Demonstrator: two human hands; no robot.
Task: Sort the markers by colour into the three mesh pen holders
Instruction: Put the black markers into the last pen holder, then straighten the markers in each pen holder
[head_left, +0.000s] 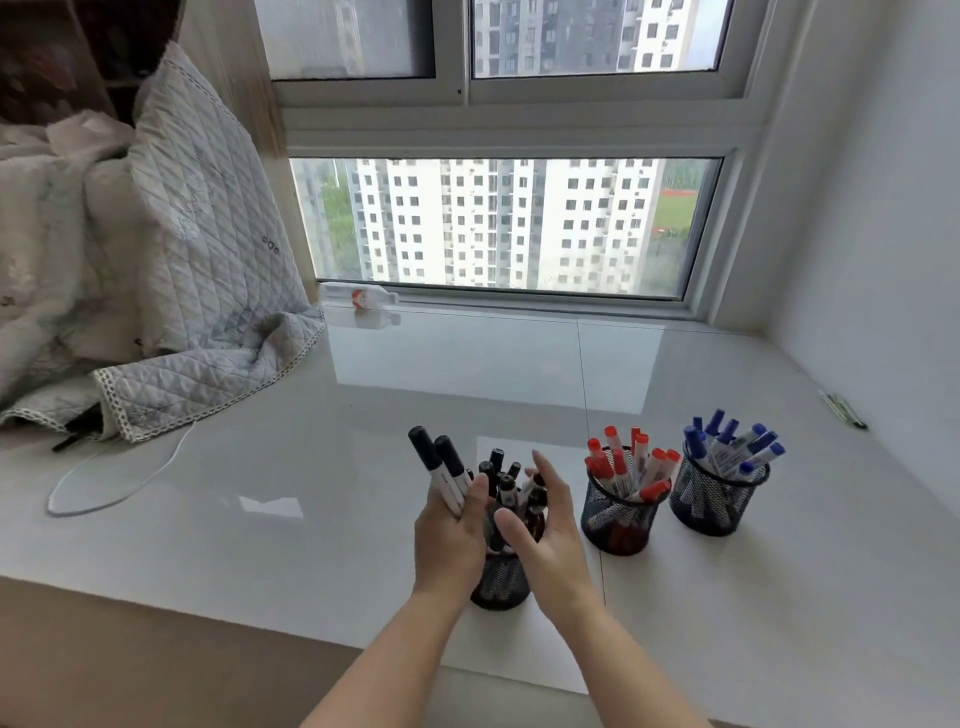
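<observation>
In the head view, 3 mesh pen holders are seen along the lower centre and lower right of the frame on a glossy white sill (322, 525). The leftmost holder (498, 584) is partly hidden between the hands and is filled with black-capped markers (503, 480). 2 black markers (441, 470) are gripped in the left hand (451, 538), fingers curled round their lower barrels, caps tilted toward the upper left. The right hand (545, 535) is held just beside the same holder with fingers spread and relaxed; nothing is seen to be grasped by it. The middle holder (621, 522) is filled with red markers (631, 462), and the right holder (714, 501) with blue markers (732, 441). A quilted cover (208, 270) is draped at the left, and a white cable (124, 480) is looped below it.
</observation>
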